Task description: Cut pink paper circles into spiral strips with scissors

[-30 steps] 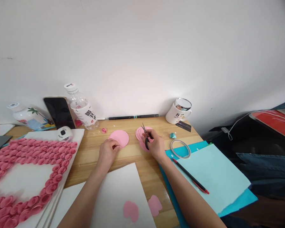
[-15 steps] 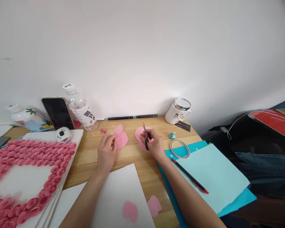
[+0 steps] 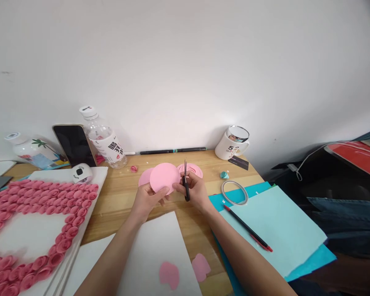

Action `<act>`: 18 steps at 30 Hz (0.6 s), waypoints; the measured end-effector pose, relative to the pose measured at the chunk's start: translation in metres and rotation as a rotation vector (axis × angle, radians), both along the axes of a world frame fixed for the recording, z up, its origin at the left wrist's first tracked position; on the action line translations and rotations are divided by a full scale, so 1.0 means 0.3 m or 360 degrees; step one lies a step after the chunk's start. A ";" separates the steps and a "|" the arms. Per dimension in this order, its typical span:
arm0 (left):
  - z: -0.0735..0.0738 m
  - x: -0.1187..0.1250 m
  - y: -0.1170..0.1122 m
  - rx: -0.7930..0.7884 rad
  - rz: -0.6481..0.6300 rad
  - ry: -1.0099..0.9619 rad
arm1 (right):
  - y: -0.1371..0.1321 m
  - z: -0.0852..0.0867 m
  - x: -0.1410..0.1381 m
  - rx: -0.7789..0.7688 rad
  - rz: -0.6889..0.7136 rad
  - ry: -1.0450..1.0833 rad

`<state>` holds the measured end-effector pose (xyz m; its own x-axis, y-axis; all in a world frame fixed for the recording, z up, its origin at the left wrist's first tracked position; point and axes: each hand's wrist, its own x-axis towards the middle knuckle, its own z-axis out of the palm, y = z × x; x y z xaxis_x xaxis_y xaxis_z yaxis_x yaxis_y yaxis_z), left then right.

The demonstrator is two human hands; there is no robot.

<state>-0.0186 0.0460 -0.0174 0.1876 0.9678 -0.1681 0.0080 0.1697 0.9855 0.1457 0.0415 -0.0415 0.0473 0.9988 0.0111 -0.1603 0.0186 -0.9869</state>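
Note:
Above the wooden desk, a round pink paper disc (image 3: pixel 164 177) is pinched at its lower edge by my left hand (image 3: pixel 148 200). My right hand (image 3: pixel 196 190) has black-handled scissors (image 3: pixel 186 187) in its grip, blades pointing up, and its thumb and fingertips reach the disc's right edge. Partly hidden behind the held disc, another pink disc (image 3: pixel 143 177) lies on the desk. Just beyond my right hand is a pile of pink paper rounds (image 3: pixel 195 168). A small rolled pink paper flower (image 3: pixel 133 169) sits to the left.
Pink paper flowers (image 3: pixel 68 233) cover a white board at left. A bottle (image 3: pixel 109 144), phone (image 3: pixel 73 144) and mug (image 3: pixel 230 144) stand by the wall. At right lie a tape roll (image 3: pixel 234 192), a pen (image 3: pixel 248 227) and blue paper (image 3: pixel 283 230). Pink scraps (image 3: pixel 169 275) are in front.
A pink disc is now held up between my hands. My right hand, with the scissors, has moved left from over the pile. The left hand has turned and moved slightly right.

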 end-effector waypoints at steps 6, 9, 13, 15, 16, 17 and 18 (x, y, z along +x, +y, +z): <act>0.013 0.006 -0.004 0.0112 0.0322 -0.0145 | -0.021 0.008 -0.019 0.0109 0.0341 -0.0032; 0.026 0.007 -0.005 0.0108 0.0375 -0.0336 | -0.035 0.017 -0.034 0.0106 0.0479 -0.0056; 0.019 0.006 -0.008 0.0154 0.0413 -0.0303 | -0.047 0.017 -0.048 0.0131 0.0566 -0.0065; 0.010 0.007 -0.010 0.0178 0.0408 -0.0223 | -0.049 0.014 -0.051 0.0155 0.0581 -0.0051; 0.006 0.008 -0.011 0.0184 0.0394 -0.0187 | -0.049 0.013 -0.052 0.0157 0.0581 -0.0043; 0.003 0.009 -0.012 0.0185 0.0375 -0.0158 | -0.049 0.012 -0.053 0.0152 0.0578 -0.0037; 0.002 0.011 -0.013 0.0184 0.0358 -0.0135 | -0.048 0.011 -0.054 0.0143 0.0575 -0.0033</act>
<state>-0.0152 0.0421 -0.0168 -0.0257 0.9986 -0.0470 -0.1009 0.0441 0.9939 0.1297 0.0270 -0.0381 -0.3094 0.9460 0.0968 -0.1526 0.0511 -0.9870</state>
